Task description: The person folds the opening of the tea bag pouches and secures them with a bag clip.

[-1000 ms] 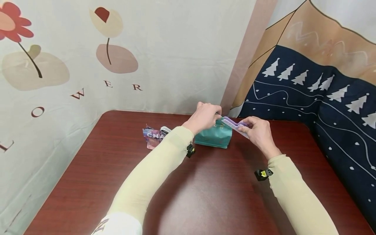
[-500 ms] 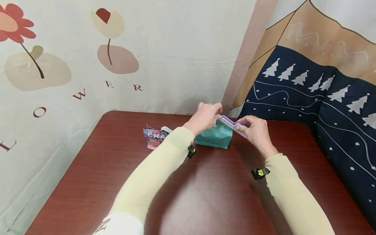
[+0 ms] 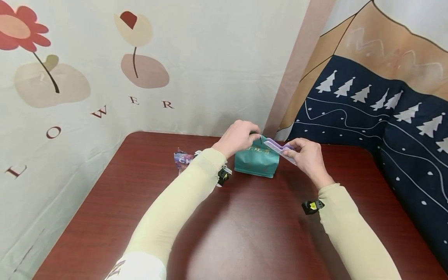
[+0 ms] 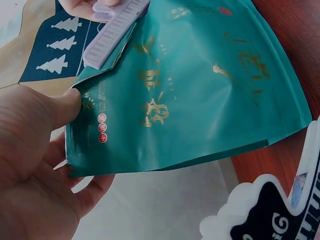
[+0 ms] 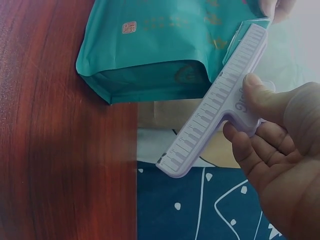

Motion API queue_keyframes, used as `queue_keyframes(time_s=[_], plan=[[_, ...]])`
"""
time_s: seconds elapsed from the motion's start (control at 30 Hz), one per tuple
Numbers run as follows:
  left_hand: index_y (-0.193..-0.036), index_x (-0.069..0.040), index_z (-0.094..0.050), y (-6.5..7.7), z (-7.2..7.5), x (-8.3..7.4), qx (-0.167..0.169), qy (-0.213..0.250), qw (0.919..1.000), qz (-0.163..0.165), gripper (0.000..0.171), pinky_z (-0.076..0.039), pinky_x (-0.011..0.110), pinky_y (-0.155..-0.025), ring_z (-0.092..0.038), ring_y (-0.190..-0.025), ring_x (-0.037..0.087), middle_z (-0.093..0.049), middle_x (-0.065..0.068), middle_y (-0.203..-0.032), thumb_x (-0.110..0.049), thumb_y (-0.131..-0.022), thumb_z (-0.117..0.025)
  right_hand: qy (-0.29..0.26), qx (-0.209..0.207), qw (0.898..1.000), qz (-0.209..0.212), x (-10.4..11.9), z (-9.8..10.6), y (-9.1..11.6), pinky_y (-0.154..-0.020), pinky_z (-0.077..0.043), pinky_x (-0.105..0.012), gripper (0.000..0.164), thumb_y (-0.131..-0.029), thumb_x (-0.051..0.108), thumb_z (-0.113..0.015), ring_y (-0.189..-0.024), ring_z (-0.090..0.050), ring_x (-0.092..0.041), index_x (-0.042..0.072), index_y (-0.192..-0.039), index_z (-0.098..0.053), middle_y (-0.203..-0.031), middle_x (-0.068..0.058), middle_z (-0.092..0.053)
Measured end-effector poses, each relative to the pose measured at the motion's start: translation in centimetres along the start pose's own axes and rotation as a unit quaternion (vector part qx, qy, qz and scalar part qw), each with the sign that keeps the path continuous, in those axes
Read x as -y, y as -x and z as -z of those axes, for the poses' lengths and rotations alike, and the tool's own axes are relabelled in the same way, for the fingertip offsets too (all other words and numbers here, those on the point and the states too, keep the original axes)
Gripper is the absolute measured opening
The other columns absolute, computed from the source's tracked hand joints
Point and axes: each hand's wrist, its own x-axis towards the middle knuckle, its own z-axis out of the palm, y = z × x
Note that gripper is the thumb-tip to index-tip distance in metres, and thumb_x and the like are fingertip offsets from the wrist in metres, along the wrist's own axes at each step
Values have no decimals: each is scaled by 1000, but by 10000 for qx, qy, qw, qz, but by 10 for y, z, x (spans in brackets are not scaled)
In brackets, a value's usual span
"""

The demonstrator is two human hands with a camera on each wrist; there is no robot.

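Note:
A teal pouch [image 3: 257, 163] with gold lettering stands on the table. My left hand [image 3: 238, 136] pinches its top edge between thumb and fingers, as the left wrist view shows up close. My right hand [image 3: 308, 157] grips a lilac bag clip [image 5: 215, 105] printed with piano keys, thumb on one handle and fingers behind. In the left wrist view the clip's bar [image 4: 112, 42] lies along the pouch's top edge, near a folded corner. Whether its bars are closed on the pouch I cannot tell.
Left of the pouch lies a pink and purple packet [image 3: 182, 158], partly behind my left sleeve. A black and white clip [image 4: 260, 210] is beside it. The brown table [image 3: 262, 233] meets patterned fabric walls [image 3: 217, 70] at the back and right.
My left hand has shifted a little left, and more of the pouch's upper front shows. The lilac clip moved slightly left, then back right, in my right hand's grip.

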Motion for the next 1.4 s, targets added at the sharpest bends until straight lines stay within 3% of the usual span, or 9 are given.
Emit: queue_keyframes(time_s=[0.53,0.87,1.1,1.4], plan=[[-111,-14,-82,0,-4,1,-242,259,9994,22,19,-56,29,-86,-70,-97,15,-78,2,-109,-21,-103,-66,-133,-197,9996,120,3,-7,-2,-75,-54,-39,19,-90,11,-81,-89,-64,-33,2,-106,-79,-102,-20,-75],[-107,-11,-82,-1,-6,0,-347,65,9992,-180,20,-56,31,-86,-69,-92,19,-78,4,-102,-14,-103,-63,-181,-298,9991,231,8,-12,-5,-74,-56,-41,20,-90,10,-81,-87,-65,-33,1,-108,-78,-103,-19,-74],[-120,-10,-78,-2,-5,-3,-136,-42,9999,-37,27,-55,31,-92,-70,-101,20,-77,7,-113,-7,-105,-56,-203,-388,9987,259,12,-13,-6,-77,-58,-47,21,-89,9,-81,-88,-66,-34,0,-108,-79,-103,-20,-75],[-122,-8,-76,-2,-5,-3,-60,-18,9999,78,30,-54,35,-92,-67,-101,22,-74,8,-113,-4,-104,-52,-292,-492,9975,403,19,-15,-9,-75,-55,-42,21,-87,9,-83,-86,-67,-34,0,-105,-79,-99,-20,-75]])
